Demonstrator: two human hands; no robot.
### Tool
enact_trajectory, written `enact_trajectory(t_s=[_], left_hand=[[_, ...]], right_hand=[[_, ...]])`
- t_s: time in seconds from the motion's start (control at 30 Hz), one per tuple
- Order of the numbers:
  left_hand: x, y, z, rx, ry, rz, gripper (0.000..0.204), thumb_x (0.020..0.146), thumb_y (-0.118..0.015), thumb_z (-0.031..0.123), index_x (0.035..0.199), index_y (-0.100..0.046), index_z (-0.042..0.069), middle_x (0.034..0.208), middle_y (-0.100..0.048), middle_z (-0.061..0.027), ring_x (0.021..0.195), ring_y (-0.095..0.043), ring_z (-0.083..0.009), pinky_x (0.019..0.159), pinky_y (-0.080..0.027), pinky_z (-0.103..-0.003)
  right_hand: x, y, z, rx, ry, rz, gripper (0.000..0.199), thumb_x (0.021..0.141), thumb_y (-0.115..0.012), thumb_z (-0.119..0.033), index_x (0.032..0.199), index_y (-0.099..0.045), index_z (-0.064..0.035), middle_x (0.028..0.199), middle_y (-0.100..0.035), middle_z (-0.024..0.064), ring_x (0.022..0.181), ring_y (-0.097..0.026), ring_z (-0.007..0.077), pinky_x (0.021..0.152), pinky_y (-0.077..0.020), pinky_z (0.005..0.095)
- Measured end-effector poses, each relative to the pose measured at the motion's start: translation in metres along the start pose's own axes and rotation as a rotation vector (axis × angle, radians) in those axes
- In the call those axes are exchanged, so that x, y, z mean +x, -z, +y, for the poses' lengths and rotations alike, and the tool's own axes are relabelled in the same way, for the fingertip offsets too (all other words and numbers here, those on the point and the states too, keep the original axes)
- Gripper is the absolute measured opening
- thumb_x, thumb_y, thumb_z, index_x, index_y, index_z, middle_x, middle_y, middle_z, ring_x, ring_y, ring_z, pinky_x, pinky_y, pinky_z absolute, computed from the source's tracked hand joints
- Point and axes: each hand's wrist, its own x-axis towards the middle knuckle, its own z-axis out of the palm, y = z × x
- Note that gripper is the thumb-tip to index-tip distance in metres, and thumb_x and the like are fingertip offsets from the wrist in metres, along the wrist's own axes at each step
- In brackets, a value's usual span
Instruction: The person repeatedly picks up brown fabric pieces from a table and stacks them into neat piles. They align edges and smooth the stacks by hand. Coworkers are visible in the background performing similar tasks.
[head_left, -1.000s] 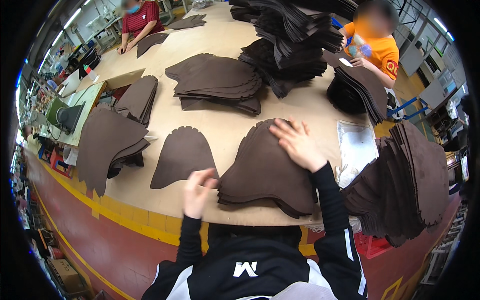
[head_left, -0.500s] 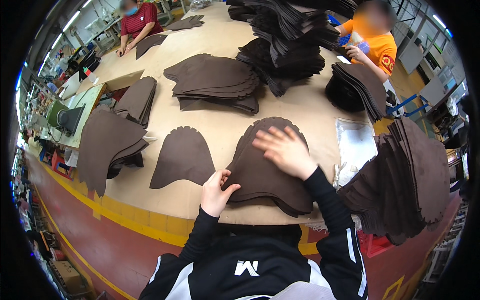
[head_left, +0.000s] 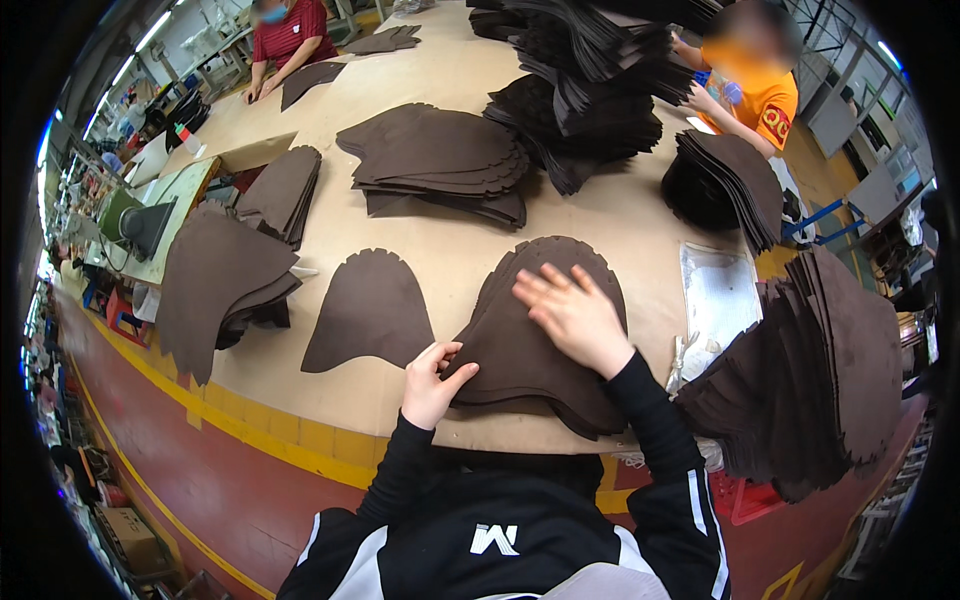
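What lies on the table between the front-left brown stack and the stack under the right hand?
Head view: a flat, notched brown piece and, beside the left stack, something small and whitish.

Black long-sleeved top (head_left: 430,520), white angular chest emblem (head_left: 494,540), white panels (head_left: 345,572), white stripes (head_left: 697,500) down right sleeve (head_left: 648,410).

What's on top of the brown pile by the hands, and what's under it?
The right hand is over the top piece of the pile. Lower pieces peek out at the edges, with table around them. Their middles, and anything right underneath the pile, are covered.
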Motion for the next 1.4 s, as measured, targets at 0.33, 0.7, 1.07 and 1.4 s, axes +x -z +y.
enact_trajectory(t_s=[0.33,0.7,1.07,1.4], left_hand=[[-0.005,-0.005,-0.014,-0.056,-0.029,0.059,0.036,0.077,-0.082,0.018,0.102,-0.067,-0.003,0.082,-0.061,-0.0061,0.071,-0.051,-0.0133,0.068,-0.046,-0.027],[-0.007,-0.003,-0.012,-0.073,-0.107,0.047,0.033,0.079,-0.080,0.014,0.102,-0.064,-0.005,0.084,-0.059,-0.0057,0.077,-0.053,-0.0124,0.073,-0.045,-0.026],[-0.081,0.006,-0.009,-0.624,0.346,-0.186,0.029,0.087,-0.074,0.007,0.111,-0.061,-0.002,0.097,-0.063,-0.0027,0.081,-0.059,-0.0074,0.055,-0.051,-0.022],[-0.099,0.021,-0.012,-0.522,0.314,-0.322,0.038,0.093,-0.067,0.008,0.128,-0.057,-0.003,0.102,-0.068,-0.0049,0.091,-0.063,-0.0088,0.084,-0.052,-0.024]], right_hand=[[0.005,-0.009,0.004,-0.042,-0.124,0.035,0.043,0.101,-0.048,-0.026,0.141,-0.052,-0.0125,0.148,-0.049,0.0052,0.141,-0.038,0.0267,0.117,-0.0183,0.0561],[0.011,0.004,0.007,-0.189,-0.136,0.107,0.038,0.097,-0.051,-0.026,0.134,-0.059,-0.0180,0.145,-0.052,-0.0008,0.137,-0.042,0.0288,0.114,-0.0182,0.0621],[-0.110,0.034,-0.056,0.301,-0.039,-0.098,0.039,0.099,-0.053,-0.021,0.136,-0.057,-0.0099,0.142,-0.054,0.0091,0.141,-0.039,0.0306,0.118,-0.0174,0.0536],[-0.164,-0.003,-0.077,0.249,-0.502,0.332,0.028,0.095,-0.056,-0.014,0.118,-0.069,-0.0035,0.126,-0.066,0.0106,0.137,-0.044,0.0385,0.117,-0.0153,0.0580]])
